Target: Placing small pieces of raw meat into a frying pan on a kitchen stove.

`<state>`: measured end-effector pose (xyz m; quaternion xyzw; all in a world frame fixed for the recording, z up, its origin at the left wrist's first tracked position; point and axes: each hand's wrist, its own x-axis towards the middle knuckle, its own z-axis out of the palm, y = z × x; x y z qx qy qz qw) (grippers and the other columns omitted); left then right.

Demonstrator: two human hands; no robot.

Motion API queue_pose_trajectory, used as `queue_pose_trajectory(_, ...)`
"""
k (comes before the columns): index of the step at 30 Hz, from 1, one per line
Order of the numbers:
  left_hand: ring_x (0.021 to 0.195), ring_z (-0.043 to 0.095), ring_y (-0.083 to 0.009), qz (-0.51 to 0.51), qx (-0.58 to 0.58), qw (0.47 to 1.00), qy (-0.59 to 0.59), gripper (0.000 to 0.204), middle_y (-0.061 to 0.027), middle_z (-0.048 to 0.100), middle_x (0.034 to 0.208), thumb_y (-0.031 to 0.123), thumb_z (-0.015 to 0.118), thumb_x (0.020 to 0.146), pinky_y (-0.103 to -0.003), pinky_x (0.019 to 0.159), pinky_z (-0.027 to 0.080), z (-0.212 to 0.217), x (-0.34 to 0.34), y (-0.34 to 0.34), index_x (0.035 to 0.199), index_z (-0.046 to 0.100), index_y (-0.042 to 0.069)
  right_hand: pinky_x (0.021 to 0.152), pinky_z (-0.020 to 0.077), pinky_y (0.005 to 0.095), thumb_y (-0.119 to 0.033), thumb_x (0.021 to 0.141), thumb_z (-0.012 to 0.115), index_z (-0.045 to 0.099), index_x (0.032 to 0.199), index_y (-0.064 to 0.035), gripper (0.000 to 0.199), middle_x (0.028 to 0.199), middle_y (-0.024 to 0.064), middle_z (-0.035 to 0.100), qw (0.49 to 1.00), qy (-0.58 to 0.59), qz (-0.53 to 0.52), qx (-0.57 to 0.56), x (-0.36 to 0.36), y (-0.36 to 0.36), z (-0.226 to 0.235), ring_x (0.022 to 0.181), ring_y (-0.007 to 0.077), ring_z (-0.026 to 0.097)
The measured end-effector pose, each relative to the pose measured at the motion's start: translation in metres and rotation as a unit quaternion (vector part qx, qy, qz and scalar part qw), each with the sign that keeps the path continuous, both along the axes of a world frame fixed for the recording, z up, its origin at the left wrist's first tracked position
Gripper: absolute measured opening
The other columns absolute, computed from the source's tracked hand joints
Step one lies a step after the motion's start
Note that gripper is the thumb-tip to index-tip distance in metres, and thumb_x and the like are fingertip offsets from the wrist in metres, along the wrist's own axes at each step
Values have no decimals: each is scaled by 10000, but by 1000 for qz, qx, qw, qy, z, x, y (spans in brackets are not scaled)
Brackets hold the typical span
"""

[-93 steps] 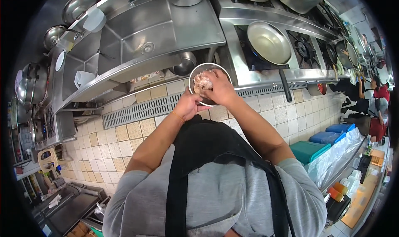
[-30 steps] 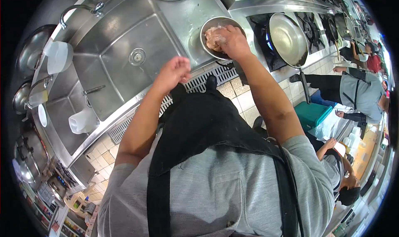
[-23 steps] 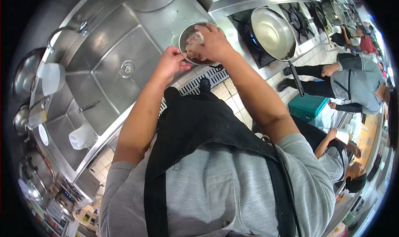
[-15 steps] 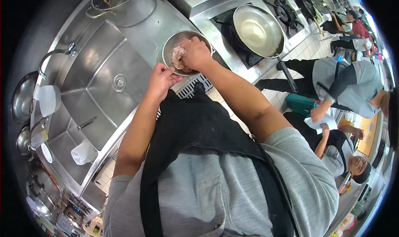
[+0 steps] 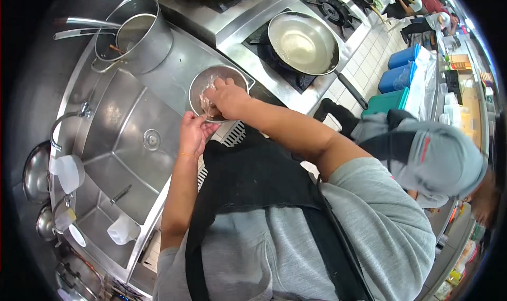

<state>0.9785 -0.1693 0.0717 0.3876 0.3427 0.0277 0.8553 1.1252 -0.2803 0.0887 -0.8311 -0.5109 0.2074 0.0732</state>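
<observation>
The head view looks down on a stainless steel kitchen counter (image 5: pixel 174 68) with a deep rectangular sink (image 5: pixel 127 158) set into it and a gas range (image 5: pixel 274 63) beside it; pale floor tiles and a metal floor grate (image 5: pixel 232 134) run along the front. Everything on the line is bright, brushed metal. A round steel bowl (image 5: pixel 198 87) sits on the counter edge between sink and range, holding pale, wet pieces of raw food (image 5: pixel 207 103). The right hand (image 5: pixel 228 96) is down in the bowl, fingers curled over the food; whether it grips a piece cannot be told. The left hand (image 5: pixel 193 133) is at the bowl's near rim, fingers bent and touching it. A tall steel stockpot (image 5: pixel 150 37) with ladle handles stands behind the sink. A wide, shallow pan (image 5: pixel 302 43) with a dark handle rests on a burner, holding a thin film of liquid. White plastic jugs (image 5: pixel 68 171) sit by the sink. Another person in grey (image 5: pixel 422 153) bends nearby.
</observation>
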Motion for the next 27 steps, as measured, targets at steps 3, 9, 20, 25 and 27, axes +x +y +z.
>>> queue_pose_trajectory(3,778,717,-308,-22,-6,1000,13,101,-196,674,1012,61,539,972,-361,666,629,1,2,5,1038,466,38,945,548,460,-221,894,654,630,1274,-184,382,1339,205,543,999,-24,-28,-12,2,5,11,1252,432,524)
queue_pose_trajectory(9,837,712,-326,-79,22,996,35,179,-196,640,1130,98,541,977,-450,719,630,-3,15,51,1128,471,31,988,515,488,-229,880,662,652,1261,-191,383,1308,159,580,995,-72,65,3,6,6,17,1251,393,540)
queue_pose_trajectory(20,864,719,-275,-60,8,998,-13,148,-168,670,1061,50,539,990,-368,763,628,-1,-2,7,1128,487,39,1063,447,467,-389,797,746,483,1367,-35,720,1360,247,511,965,85,-243,-46,-3,18,31,1259,461,516)
queue_pose_trajectory(25,853,719,-266,-62,-3,998,-4,123,-171,669,1052,53,537,994,-359,755,633,2,-3,7,1104,485,36,909,556,434,-172,810,725,574,1241,-87,464,1218,242,602,986,31,-164,8,6,17,2,1066,385,674)
queue_pose_trajectory(27,852,719,-264,-60,-7,998,-3,121,-170,669,1048,56,538,994,-359,754,634,-2,-3,9,1102,486,38,892,563,427,-166,831,700,598,1213,-96,402,1201,224,624,991,18,-133,12,7,15,11,1063,359,680)
